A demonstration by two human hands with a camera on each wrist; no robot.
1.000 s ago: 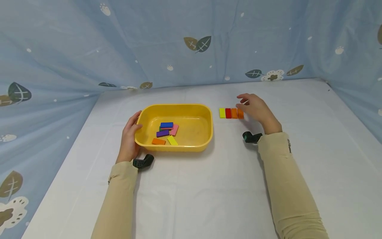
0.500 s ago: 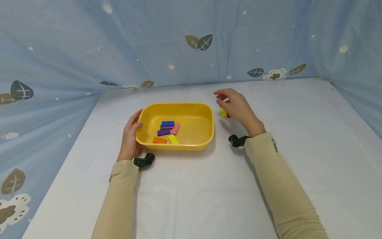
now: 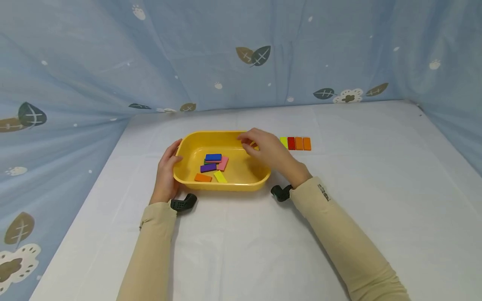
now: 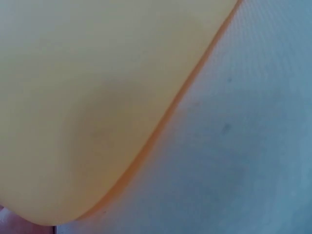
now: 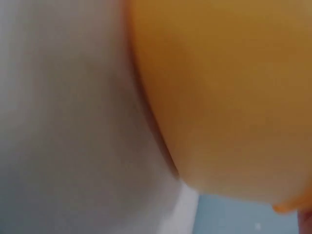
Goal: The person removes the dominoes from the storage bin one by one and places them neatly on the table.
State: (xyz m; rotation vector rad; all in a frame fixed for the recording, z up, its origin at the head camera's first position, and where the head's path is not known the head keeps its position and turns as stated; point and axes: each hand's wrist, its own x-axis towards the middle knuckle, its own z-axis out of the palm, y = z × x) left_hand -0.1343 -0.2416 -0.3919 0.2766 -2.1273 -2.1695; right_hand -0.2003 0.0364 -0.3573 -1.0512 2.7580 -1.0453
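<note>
My left hand holds the left end of a yellow plastic tub, thumb over the rim. My right hand is above the tub's right end, fingers loosely bent, with no block visible in them. Toward the left inside the tub lie small rectangular blocks: blue, pink, purple, orange, yellow and a mostly covered green one. Both wrist views show mainly the tub's outer wall.
Right of the tub, a row on the white cloth has a yellow block, a red block and two orange blocks. A blue patterned curtain stands behind and at both sides.
My right hand has moved left from beside the row of blocks to over the tub, uncovering the row. My left hand keeps its hold, and the blocks in the tub lie as before.
</note>
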